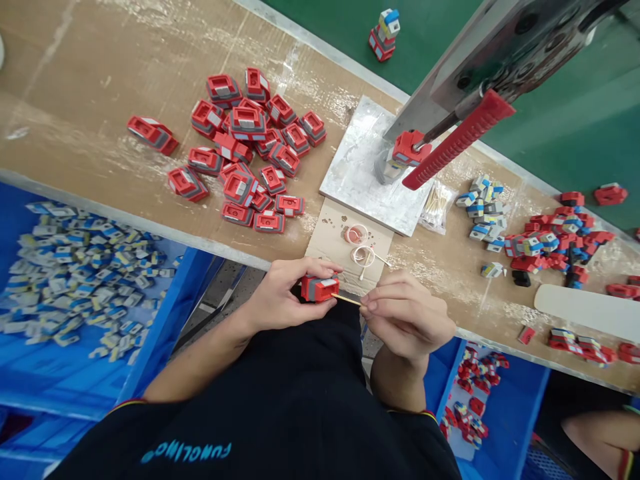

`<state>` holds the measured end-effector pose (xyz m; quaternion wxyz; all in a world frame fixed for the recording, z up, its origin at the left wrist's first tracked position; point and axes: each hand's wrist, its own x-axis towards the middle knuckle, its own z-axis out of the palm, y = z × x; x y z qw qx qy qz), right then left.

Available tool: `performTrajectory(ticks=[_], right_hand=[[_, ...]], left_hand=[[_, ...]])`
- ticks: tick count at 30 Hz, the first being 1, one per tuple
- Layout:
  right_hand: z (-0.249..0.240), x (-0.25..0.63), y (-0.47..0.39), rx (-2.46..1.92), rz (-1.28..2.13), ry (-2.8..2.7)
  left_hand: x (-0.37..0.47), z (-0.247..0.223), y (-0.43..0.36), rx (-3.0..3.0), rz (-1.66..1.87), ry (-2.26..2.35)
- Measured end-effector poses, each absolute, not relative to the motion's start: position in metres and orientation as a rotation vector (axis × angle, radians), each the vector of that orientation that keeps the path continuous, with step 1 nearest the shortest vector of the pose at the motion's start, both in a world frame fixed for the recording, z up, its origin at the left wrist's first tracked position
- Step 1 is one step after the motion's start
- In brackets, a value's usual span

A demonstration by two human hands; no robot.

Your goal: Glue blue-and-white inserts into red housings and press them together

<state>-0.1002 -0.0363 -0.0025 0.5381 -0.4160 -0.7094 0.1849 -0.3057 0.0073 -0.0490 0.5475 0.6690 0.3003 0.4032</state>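
Observation:
My left hand (287, 293) grips a red and grey plastic toy part (320, 288) between thumb and fingers, just off the table's front edge. In my right hand (407, 313) a thin wooden stick, like a cotton swab (349, 300), is pinched, its far end touching the part. Beyond my hands, a small round tub (356, 235) with reddish contents sits on a stained cardboard sheet (325, 233), with a lid (363, 257) and another swab beside it. A heap of similar red and grey parts (247, 123) lies to the left on the table.
A press with a red handle (460, 140) stands on a metal plate (370, 147), a bag of swabs (436, 207) next to it. Blue bins hold white-blue pieces (90, 273) and red pieces (475, 400). More parts (555, 233) lie right; another person's arm (605, 427) shows.

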Motion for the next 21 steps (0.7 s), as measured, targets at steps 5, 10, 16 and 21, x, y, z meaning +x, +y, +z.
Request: performTrajectory(ticks=[5,10,16,21], right_hand=[[0.000,-0.099,-0.036,-0.967,0.436,-1.698],[-0.001,-0.097,-0.035,-0.970,0.449,-1.708],[-0.010,-0.103,-0.034,-0.944,0.475,-1.637],[-0.026,-0.073,-0.039,-1.090,0.390,-1.394]], left_hand=[[-0.305,-0.050,0.007,1.628,0.992,0.693],[-0.306,-0.051,0.009,1.634,0.963,0.707],[-0.305,-0.056,0.009,1.628,0.965,0.703],[-0.313,-0.060,0.011,1.578,1.008,0.762]])
